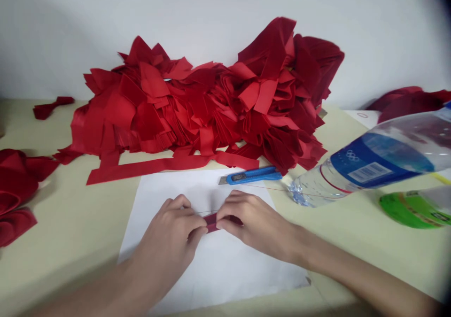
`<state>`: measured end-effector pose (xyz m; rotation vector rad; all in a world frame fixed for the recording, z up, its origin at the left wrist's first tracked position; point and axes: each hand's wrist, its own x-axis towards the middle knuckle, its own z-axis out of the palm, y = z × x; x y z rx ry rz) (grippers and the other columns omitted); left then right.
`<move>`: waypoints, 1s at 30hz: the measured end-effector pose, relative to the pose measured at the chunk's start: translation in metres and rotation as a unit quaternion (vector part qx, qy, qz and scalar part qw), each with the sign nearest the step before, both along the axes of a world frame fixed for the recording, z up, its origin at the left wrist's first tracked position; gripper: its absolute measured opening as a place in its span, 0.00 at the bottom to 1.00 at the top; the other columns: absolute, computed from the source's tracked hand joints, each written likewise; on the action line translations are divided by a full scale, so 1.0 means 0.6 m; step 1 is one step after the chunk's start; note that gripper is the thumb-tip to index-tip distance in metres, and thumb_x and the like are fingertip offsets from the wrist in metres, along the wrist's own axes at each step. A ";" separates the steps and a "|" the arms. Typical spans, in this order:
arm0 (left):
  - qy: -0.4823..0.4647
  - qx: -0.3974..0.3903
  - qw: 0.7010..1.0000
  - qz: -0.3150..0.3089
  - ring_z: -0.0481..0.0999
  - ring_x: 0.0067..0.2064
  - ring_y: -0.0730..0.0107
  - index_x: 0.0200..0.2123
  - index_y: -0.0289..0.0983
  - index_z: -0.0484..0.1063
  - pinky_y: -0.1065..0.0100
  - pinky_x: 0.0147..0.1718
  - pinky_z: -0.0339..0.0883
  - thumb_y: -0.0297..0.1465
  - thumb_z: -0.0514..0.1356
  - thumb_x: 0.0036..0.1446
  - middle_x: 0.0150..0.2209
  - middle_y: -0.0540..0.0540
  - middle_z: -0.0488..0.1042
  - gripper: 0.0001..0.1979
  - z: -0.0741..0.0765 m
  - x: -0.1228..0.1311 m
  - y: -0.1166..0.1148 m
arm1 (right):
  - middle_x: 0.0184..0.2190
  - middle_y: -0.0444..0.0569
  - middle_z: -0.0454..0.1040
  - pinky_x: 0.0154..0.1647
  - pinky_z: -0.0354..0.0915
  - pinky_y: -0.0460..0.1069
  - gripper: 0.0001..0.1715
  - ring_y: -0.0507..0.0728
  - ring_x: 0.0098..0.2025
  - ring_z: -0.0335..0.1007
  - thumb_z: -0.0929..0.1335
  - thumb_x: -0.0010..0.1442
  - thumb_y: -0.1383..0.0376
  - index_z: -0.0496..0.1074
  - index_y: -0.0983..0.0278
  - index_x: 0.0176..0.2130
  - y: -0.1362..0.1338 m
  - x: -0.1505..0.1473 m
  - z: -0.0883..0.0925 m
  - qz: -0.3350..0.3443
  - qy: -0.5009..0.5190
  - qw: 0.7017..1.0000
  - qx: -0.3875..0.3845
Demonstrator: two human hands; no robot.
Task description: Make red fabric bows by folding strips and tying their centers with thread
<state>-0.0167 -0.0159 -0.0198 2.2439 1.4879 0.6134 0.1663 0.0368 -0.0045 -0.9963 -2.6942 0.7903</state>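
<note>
Between my two hands is a small dark red fabric strip (pixel 211 223), pinched from both sides above a white paper sheet (pixel 225 270). My left hand (pixel 176 225) grips its left end between thumb and forefinger. On the other end the fingertips of my right hand (pixel 246 216) are closed. A thin thread or needle shows just above the strip; I cannot tell which. Just beyond the hands lies a blue box cutter (pixel 253 175) with some blade out. A thin red thread (pixel 268 188) runs from near it toward a plastic bottle (pixel 380 159), around which red thread is wound.
A big heap of red fabric pieces (pixel 197 105) lies against the white wall. More red fabric (pixel 16 190) is at the left edge, and another pile (pixel 405 102) at the far right. A green-labelled bottle (pixel 412 209) lies on the right.
</note>
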 end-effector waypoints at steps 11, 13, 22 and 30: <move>0.015 -0.117 0.991 0.060 0.71 0.28 0.66 0.18 0.38 0.72 0.65 0.28 0.63 0.21 0.57 0.47 0.21 0.50 0.73 0.10 0.016 0.001 0.030 | 0.15 0.38 0.64 0.22 0.50 0.43 0.09 0.46 0.19 0.50 0.66 0.47 0.75 0.73 0.64 0.21 0.028 -0.020 0.016 -0.039 -0.039 0.997 -0.054; 0.009 -0.144 0.987 0.069 0.71 0.28 0.66 0.19 0.39 0.73 0.67 0.26 0.62 0.22 0.57 0.47 0.22 0.50 0.74 0.10 0.020 0.000 0.037 | 0.14 0.38 0.65 0.23 0.51 0.43 0.09 0.46 0.19 0.53 0.67 0.46 0.75 0.73 0.64 0.20 0.033 -0.026 0.024 -0.041 -0.046 0.996 -0.069; 0.017 -0.211 0.977 0.023 0.66 0.21 0.74 0.16 0.37 0.69 0.72 0.19 0.51 0.23 0.53 0.42 0.17 0.52 0.69 0.09 0.020 -0.006 0.065 | 0.14 0.39 0.69 0.22 0.51 0.45 0.08 0.47 0.19 0.56 0.68 0.43 0.73 0.73 0.63 0.18 0.042 -0.037 0.020 -0.060 -0.079 0.992 -0.080; 0.013 -0.213 0.977 0.014 0.58 0.18 0.76 0.13 0.38 0.65 0.71 0.17 0.46 0.22 0.52 0.39 0.15 0.52 0.62 0.09 0.011 -0.005 0.070 | 0.15 0.39 0.68 0.22 0.49 0.45 0.08 0.48 0.20 0.57 0.67 0.43 0.75 0.73 0.63 0.20 0.045 -0.036 0.018 -0.061 -0.089 0.992 -0.062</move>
